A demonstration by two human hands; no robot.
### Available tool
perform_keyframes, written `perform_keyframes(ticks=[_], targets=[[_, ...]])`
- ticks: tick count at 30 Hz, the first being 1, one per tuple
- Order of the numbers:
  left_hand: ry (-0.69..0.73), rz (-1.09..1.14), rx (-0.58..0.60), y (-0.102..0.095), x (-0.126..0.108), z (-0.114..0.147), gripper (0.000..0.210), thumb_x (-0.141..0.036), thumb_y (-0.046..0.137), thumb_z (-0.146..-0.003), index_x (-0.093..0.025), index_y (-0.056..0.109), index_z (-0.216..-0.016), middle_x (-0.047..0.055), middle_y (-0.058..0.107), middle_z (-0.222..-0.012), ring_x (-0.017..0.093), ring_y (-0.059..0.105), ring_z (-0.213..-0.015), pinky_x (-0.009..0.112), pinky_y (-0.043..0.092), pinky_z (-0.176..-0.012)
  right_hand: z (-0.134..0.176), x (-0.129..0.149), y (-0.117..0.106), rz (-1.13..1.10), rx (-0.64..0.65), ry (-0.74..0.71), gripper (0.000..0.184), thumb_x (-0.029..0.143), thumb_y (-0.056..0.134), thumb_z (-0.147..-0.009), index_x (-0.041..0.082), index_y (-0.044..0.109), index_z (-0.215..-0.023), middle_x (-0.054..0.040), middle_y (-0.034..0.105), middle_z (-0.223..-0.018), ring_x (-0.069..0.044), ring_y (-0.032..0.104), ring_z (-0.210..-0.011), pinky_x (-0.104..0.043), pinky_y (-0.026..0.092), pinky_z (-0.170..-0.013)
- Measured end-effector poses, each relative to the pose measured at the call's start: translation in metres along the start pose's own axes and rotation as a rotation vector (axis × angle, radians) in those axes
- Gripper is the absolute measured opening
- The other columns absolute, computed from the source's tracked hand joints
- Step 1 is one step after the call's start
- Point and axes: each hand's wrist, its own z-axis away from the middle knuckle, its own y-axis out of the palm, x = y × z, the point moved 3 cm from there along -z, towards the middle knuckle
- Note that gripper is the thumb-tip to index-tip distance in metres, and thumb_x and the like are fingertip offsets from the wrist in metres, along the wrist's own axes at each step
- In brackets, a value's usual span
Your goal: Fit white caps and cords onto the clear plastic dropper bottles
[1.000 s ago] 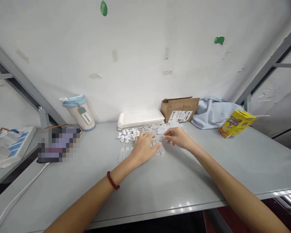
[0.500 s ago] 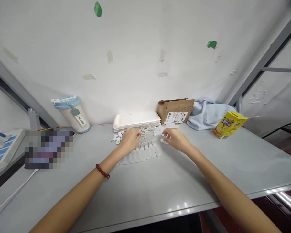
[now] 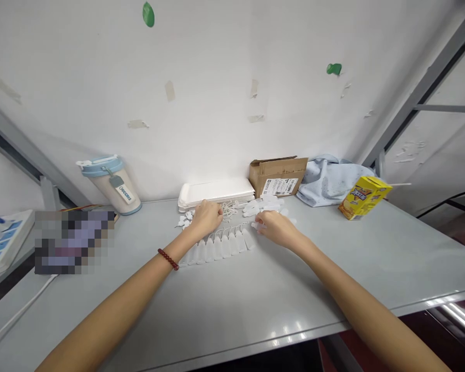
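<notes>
Your right hand (image 3: 276, 228) pinches a clear piece (image 3: 254, 225); your left hand (image 3: 206, 217) curls beside white strings (image 3: 230, 211), whether gripping I can't tell. Clear tags (image 3: 223, 246) lie in a row on the counter (image 3: 232, 305), nearer you.

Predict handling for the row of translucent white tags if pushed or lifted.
The translucent white tags look small and thin, so probably light. Lying on the glossy table, they'd likely slide rather than tip. Stiffness is hard to judge at this size.
</notes>
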Motion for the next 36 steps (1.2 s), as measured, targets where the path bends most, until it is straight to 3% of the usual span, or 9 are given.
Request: perform_keyframes(ticks=[5,14,20,24,28,36], targets=[[-0.045,0.104,-0.068,-0.007,0.003,-0.003,0.023,-0.014,0.047,-0.071,-0.018,0.069,-0.064,0.005,0.069,-0.067,0.022,0.060,-0.077,0.030,0.043,-0.069,0.000,0.001,0.001,0.004,-0.026,-0.008,0.021,0.013,0.059,-0.076,0.014,0.063,-0.097,-0.0098,0.066,-0.101,-0.022,0.060,-0.090,-0.024,0.033,-0.059],[-0.151,0.278,-0.230,-0.024,0.010,-0.004,0.023,-0.025,0.049,-0.075,-0.017,0.070,-0.079,0.003,0.071,-0.078,0.017,0.062,-0.071,0.025,0.045,-0.064,-0.001,0.001,-0.002,-0.039,-0.108,0.006,0.019,0.016,0.059,-0.080,0.015,0.062,-0.098,-0.0093,0.066,-0.102,-0.022,0.059,-0.092,-0.025,0.037,-0.064],[-0.094,0.258,-0.227,-0.018,0.009,0.001,0.015,-0.020,0.054,-0.071,-0.019,0.068,-0.066,0.004,0.069,-0.070,0.023,0.058,-0.081,0.031,0.043,-0.071,-0.002,0.001,-0.001,-0.071,-0.155,0.011,0.019,0.016,0.059,-0.080,0.015,0.062,-0.099,-0.0084,0.065,-0.105,-0.020,0.060,-0.091,-0.026,0.039,-0.066],[-0.060,0.223,-0.291,-0.019,0.007,0.004,0.016,-0.021,0.052,-0.076,-0.020,0.068,-0.072,0.005,0.068,-0.078,0.025,0.052,-0.093,0.037,0.041,-0.081,-0.002,0.003,-0.001,-0.091,-0.174,0.001,0.018,0.016,0.059,-0.080,0.014,0.061,-0.098,-0.0080,0.065,-0.104,-0.020,0.060,-0.090,-0.026,0.040,-0.066],[0.000,0.197,-0.349,-0.022,0.005,0.006,0.015,-0.021,0.052,-0.078,-0.020,0.066,-0.074,0.005,0.066,-0.078,0.024,0.052,-0.091,0.038,0.041,-0.081,-0.001,0.003,-0.001,-0.106,-0.184,-0.008,0.016,0.015,0.060,-0.080,0.014,0.062,-0.096,-0.0084,0.066,-0.103,-0.020,0.060,-0.089,-0.026,0.040,-0.067],[0.084,0.407,-0.274,-0.021,-0.006,0.033,0.013,-0.024,0.051,-0.080,-0.021,0.064,-0.077,0.002,0.067,-0.085,0.020,0.055,-0.089,0.032,0.043,-0.078,-0.002,0.004,0.001,-0.185,-0.306,-0.098,0.018,0.012,0.061,-0.079,0.013,0.061,-0.097,-0.0089,0.065,-0.099,-0.019,0.060,-0.087,-0.028,0.044,-0.072]])
